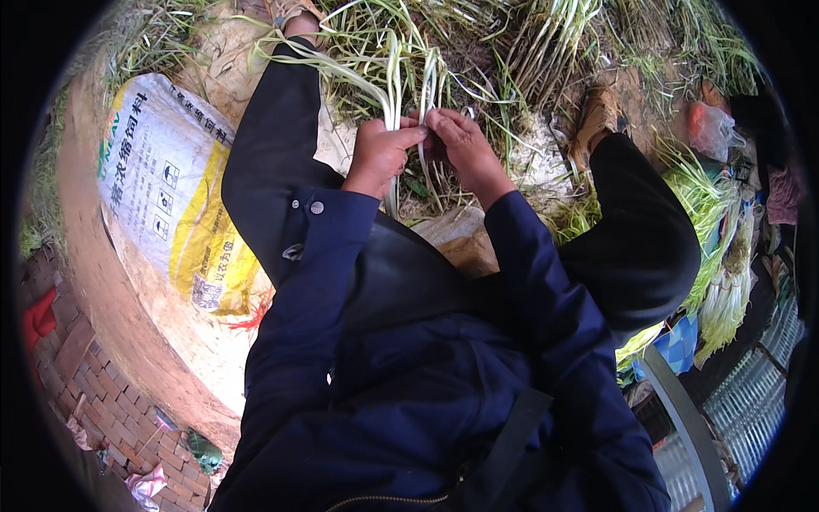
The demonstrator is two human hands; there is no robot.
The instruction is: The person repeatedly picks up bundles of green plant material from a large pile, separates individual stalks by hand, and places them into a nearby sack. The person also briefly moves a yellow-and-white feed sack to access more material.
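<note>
My left hand (379, 155) is closed around a small bunch of pale, long-leaved stalks (391, 83), whose lower ends show below the fist. My right hand (464, 146) pinches a thinner bunch of similar stalks (430, 77) between thumb and fingers. Both hands are close together between my knees, fingertips nearly touching. The leaves fan out above them over a heap of loose green and yellowish leaves (358, 48). A thicker bundle of stalks with brownish lower parts (550, 51) lies beyond, to the upper right.
A printed white and yellow woven sack (192, 185) lies left of my leg. Pale bundles (726, 301) lie at the right, near a red and clear plastic bag (711, 131). A curved metal bar (684, 422) stands at lower right. Bricks (121, 409) cover the ground at lower left.
</note>
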